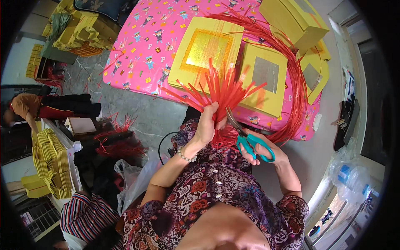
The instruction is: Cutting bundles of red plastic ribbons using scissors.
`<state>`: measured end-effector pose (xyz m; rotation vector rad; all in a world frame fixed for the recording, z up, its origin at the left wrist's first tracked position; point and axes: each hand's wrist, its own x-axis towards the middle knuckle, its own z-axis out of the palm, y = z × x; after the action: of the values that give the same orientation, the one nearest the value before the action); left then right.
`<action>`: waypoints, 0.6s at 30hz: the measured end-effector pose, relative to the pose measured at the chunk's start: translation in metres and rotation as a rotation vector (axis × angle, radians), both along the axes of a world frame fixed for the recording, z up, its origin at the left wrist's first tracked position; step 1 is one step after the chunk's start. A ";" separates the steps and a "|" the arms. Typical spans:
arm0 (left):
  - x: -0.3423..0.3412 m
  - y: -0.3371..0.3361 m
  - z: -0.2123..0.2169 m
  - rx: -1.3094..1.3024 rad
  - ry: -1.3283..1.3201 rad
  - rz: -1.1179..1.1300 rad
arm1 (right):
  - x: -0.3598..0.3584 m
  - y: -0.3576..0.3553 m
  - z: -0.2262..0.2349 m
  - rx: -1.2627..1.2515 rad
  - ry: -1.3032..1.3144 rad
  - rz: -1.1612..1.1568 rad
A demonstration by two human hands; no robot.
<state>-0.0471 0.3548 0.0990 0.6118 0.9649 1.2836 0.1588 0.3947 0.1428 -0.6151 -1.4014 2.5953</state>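
My left hand [206, 125] is closed around a bunch of red plastic strips [221, 87], whose ends fan out above the fist. More of the strips hang below it, against my lap. In my right hand [266, 148] is a pair of scissors [255, 146] with teal handles, my fingers through the loops. The blades reach up beside the bunch, close to my left fist; whether they touch the strips I cannot tell. Just beyond lie a yellow paper stack with a gold square [208, 50] and another with a silver square [266, 74].
A pink patterned cloth [137, 62] covers the table. Long red strips [298, 91] curve along its right side, by a folded yellow piece [291, 25]. Yellow stacks [52, 162] and a person in brown [27, 106] are at left, a person in stripes [89, 216] lower left. A water bottle [354, 183] stands at right.
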 end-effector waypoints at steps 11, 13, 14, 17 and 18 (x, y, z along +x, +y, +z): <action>0.003 0.004 0.011 0.018 0.025 0.098 | 0.000 0.003 -0.004 0.038 -0.047 -0.068; 0.002 0.006 0.008 -0.035 -0.040 0.118 | 0.000 0.003 -0.005 0.042 -0.047 -0.073; 0.003 0.007 0.011 -0.034 -0.041 0.118 | 0.000 0.002 -0.005 0.039 -0.029 -0.077; 0.005 0.008 0.017 -0.055 -0.072 0.169 | 0.001 0.000 -0.005 0.015 -0.021 -0.093; 0.004 0.008 0.016 -0.038 -0.082 0.166 | 0.001 -0.001 -0.005 -0.008 -0.028 -0.104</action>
<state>-0.0427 0.3632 0.1153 0.4535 0.9861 1.4227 0.1599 0.3941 0.1375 -0.7089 -1.3302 2.5226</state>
